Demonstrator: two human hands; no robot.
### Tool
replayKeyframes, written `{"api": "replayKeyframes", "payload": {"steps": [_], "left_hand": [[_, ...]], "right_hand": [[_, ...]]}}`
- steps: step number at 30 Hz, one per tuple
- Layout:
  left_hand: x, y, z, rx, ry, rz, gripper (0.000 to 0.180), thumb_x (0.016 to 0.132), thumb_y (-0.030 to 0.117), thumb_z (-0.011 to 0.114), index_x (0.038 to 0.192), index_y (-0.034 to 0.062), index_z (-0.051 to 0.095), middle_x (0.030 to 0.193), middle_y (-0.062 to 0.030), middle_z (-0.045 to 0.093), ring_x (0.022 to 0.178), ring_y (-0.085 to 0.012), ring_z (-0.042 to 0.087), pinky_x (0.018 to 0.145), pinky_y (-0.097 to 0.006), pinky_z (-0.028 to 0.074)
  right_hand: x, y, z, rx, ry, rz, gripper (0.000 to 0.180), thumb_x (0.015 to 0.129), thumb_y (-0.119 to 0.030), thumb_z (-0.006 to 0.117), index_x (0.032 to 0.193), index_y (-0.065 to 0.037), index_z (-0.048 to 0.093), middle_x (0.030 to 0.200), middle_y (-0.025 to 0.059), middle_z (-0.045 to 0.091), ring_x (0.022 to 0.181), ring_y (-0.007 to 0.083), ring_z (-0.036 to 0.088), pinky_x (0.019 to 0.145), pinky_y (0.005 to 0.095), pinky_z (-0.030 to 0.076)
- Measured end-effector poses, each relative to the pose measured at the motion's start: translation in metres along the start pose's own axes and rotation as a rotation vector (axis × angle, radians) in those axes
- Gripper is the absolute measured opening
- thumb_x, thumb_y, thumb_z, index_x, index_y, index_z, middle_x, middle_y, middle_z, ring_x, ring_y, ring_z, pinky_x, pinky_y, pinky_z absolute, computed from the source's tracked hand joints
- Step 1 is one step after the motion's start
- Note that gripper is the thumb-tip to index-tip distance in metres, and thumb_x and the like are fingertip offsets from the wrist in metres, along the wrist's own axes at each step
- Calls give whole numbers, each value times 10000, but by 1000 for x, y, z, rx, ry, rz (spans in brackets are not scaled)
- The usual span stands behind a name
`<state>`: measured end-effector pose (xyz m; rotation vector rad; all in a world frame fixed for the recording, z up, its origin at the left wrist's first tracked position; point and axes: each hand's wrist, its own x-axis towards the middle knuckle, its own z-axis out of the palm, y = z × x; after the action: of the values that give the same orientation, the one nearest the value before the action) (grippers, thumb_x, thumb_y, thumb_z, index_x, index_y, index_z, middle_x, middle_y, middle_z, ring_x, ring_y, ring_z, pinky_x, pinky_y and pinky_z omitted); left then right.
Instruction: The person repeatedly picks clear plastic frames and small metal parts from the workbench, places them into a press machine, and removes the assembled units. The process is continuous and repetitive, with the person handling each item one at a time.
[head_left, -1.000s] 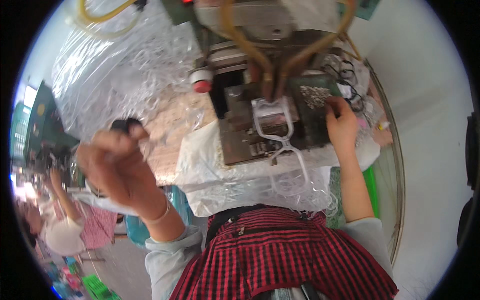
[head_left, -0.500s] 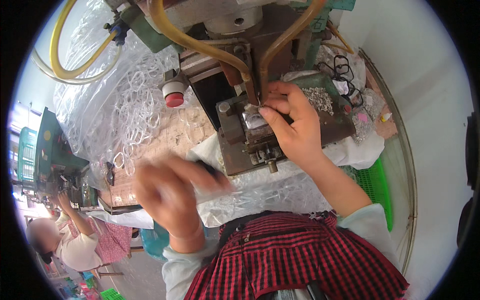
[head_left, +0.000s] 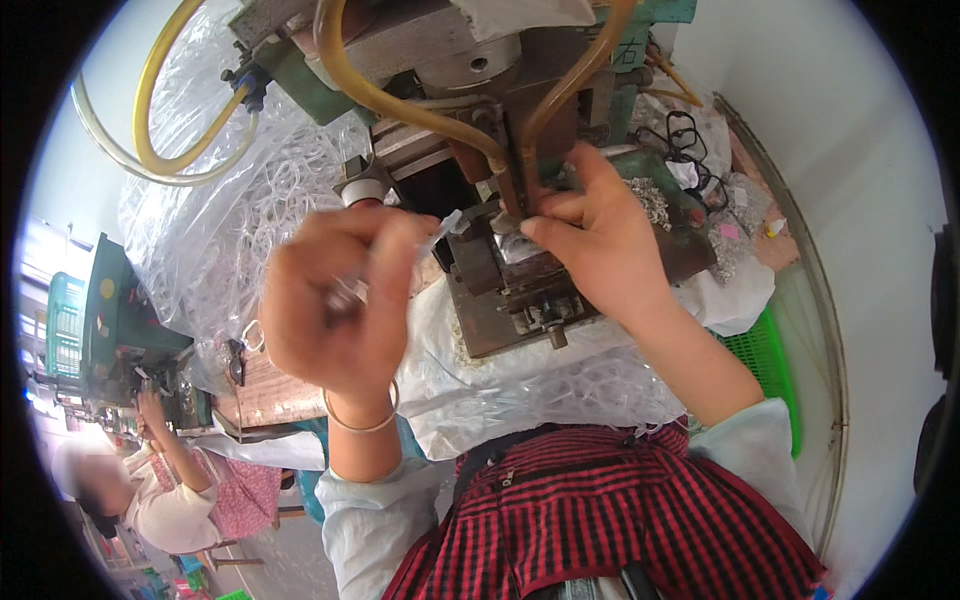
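My left hand, partly blurred, is raised left of the metal press. Its fingers are closed on a clear plastic piece, whose pale end sticks out toward the press. My right hand reaches to the metal fixture under the press. Thumb and fingers are bent together at the small block below the two hose ends; whatever lies between them is too small to make out. A yellowish hose runs down to that spot.
A large heap of clear plastic frames in bags lies at the left. Small metal bits and black frames are right of the fixture. A green basket stands below. At the far left, a person works at another machine.
My left hand has risen from low beside the bench toward the press, the clear piece now showing in it. My right hand stays at the fixture, its upper fingers shifting. The view has moved slightly.
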<state>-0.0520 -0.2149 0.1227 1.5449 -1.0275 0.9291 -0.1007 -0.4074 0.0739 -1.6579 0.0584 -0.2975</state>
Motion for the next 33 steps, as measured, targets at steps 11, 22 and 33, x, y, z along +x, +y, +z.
{"api": "replayKeyframes", "payload": {"steps": [11, 22, 33], "left_hand": [[-57, 40, 46, 50, -417, 439, 295, 817, 187, 783, 783, 95, 505, 886, -81, 691, 736, -208, 670, 594, -282, 564], [-68, 40, 57, 123, -432, 350, 333, 817, 271, 803, 759, 124, 509, 905, -64, 709, 629, -145, 606, 569, -259, 526], [-110, 47, 29, -96, -345, 138, 352, 794, 181, 832, 991, -6, 606, 1141, -182, 701, 964, -348, 704, 883, -451, 610]], "right_hand": [[-1, 49, -37, -209, 141, -219, 541, 898, 4, 598, 1425, 4, 475, 1317, 164, 621, 1220, 252, 602, 1050, 370, 441], [-15, 124, -122, -618, 507, -215, 256, 853, -57, 674, 1106, -36, 652, 988, 118, 695, 973, 284, 659, 897, 386, 499], [-23, 123, -98, -1308, 268, -123, 167, 835, -124, 694, 981, -60, 644, 1031, 147, 631, 1056, 367, 595, 873, 493, 498]]}}
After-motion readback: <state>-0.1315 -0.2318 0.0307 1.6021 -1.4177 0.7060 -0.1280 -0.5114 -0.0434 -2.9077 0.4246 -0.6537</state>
